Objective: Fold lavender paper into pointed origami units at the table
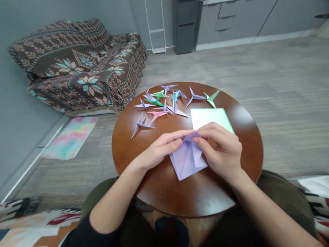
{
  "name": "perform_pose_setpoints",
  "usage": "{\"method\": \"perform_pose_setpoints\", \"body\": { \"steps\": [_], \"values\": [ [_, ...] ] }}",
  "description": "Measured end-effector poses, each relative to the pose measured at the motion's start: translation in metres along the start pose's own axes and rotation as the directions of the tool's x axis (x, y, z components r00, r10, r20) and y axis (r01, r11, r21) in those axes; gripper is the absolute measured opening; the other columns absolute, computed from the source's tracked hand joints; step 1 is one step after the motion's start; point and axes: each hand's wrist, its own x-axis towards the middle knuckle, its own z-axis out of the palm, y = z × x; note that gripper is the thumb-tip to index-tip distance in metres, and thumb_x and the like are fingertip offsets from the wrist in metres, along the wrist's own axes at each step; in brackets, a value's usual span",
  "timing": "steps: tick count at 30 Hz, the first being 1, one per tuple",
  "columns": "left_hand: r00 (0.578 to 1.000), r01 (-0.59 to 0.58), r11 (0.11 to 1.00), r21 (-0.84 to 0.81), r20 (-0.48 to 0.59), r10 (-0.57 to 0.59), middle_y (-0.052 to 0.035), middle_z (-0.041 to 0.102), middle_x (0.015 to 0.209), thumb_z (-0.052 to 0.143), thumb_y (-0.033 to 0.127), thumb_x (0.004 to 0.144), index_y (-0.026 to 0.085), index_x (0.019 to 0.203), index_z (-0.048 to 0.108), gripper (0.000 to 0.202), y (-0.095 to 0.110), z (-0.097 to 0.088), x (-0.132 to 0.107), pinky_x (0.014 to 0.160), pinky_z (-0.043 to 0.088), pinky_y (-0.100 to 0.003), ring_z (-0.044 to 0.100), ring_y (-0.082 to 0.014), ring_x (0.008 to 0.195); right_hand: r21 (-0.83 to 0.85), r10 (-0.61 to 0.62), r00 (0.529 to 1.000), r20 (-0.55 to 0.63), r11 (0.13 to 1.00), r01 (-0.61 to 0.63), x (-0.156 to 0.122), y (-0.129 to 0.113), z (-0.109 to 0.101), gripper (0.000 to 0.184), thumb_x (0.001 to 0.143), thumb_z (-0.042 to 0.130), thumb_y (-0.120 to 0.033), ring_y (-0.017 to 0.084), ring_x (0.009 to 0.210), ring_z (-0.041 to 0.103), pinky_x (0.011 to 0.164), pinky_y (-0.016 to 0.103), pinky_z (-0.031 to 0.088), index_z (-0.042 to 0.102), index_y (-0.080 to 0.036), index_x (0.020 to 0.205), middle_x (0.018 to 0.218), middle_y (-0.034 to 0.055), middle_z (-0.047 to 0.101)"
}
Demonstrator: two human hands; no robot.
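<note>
lilac paper (pixel 187 159) unprinted, no writing; left hand (pixel 160 149) and right hand (pixel 222 151) fingers pinch its top fold on round table (pixel 128 137).

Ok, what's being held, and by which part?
Left hand and right hand both pinch the lilac folded paper at its top corner; the rest lies on the round table.

Folded paper cranes (pixel 174 109) lie scattered on the round table (pixel 123 144) beside a green sheet (pixel 208 117). A patterned sofa (pixel 77 65) stands by the wall.
</note>
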Motion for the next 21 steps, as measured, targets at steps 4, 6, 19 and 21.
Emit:
{"method": "perform_pose_setpoints", "body": {
  "steps": [4, 6, 19, 21],
  "values": [
    [0.995, 0.099, 0.995, 0.029, -0.031, -0.098, -0.0098, 0.076, 0.12, 0.066, 0.05, 0.096, 0.018, 0.126, 0.075, 0.045, -0.003, 0.003, 0.002, 0.096, 0.048, -0.031, 0.068, -0.0239, 0.107, -0.075, 0.099, 0.993, 0.062, 0.993, -0.095, 0.0, 0.002, 0.002, 0.014, 0.095, 0.069, -0.021, 0.017, 0.066, 0.061, 0.063, 0.032, 0.048, 0.073, -0.022, 0.082, 0.074, 0.0031, 0.069],
    [0.98, 0.183, 0.982, -0.038, -0.07, -0.185, -0.0088, 0.078, 0.1, 0.059, 0.057, 0.098, 0.015, 0.115, 0.077, 0.05, -0.008, 0.003, 0.003, 0.085, 0.05, -0.031, 0.068, -0.0211, 0.089, -0.108, 0.172, 0.977, 0.126, 0.981, -0.159, 0.0, 0.005, 0.003, 0.017, 0.095, 0.068, -0.022, 0.015, 0.06, 0.055, 0.059, 0.03, 0.043, 0.072, -0.02, 0.079, 0.068, 0.0013, 0.064],
    [0.973, 0.224, 0.96, -0.17, -0.017, -0.23, -0.0103, 0.075, 0.112, 0.07, 0.052, 0.093, 0.016, 0.123, 0.074, 0.047, -0.008, 0.004, 0.005, 0.083, 0.049, -0.027, 0.066, -0.0187, 0.091, -0.068, 0.38, 0.914, 0.14, 0.925, -0.374, -0.003, 0.014, 0.003, 0.025, 0.098, 0.064, -0.032, 0.016, 0.063, 0.056, 0.06, 0.03, 0.043, 0.066, -0.019, 0.076, 0.071, 0.0019, 0.065],
    [0.978, 0.206, 0.97, -0.131, 0.008, -0.207, -0.0076, 0.073, 0.113, 0.074, 0.05, 0.091, 0.019, 0.126, 0.072, 0.047, -0.008, 0.004, 0.006, 0.084, 0.047, -0.026, 0.064, -0.0167, 0.092, -0.07, 0.354, 0.922, 0.158, 0.935, -0.347, -0.003, 0.013, 0.004, 0.024, 0.098, 0.064, -0.03, 0.016, 0.064, 0.056, 0.06, 0.03, 0.042, 0.066, -0.019, 0.077, 0.072, 0.0024, 0.065]
  ]
}}
